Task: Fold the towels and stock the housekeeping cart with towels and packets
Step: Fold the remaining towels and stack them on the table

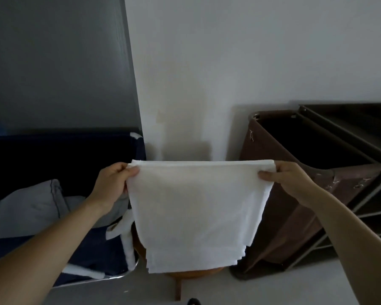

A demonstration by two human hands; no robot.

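We hold a white towel [194, 208] up in front of us, our left hand [113, 183] pinching its top left corner and our right hand [288, 180] pinching its top right, so it hangs doubled over a wooden stool [139, 245]. Beyond it stand a dark blue laundry bin [64, 150] holding grey linen [31, 208] on the left, the brown housekeeping cart [317, 150] on the right, and a white wall [229, 62] behind.

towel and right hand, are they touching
Touching: head view shows the right hand pinching the towel at its top corner, thumb over the front.
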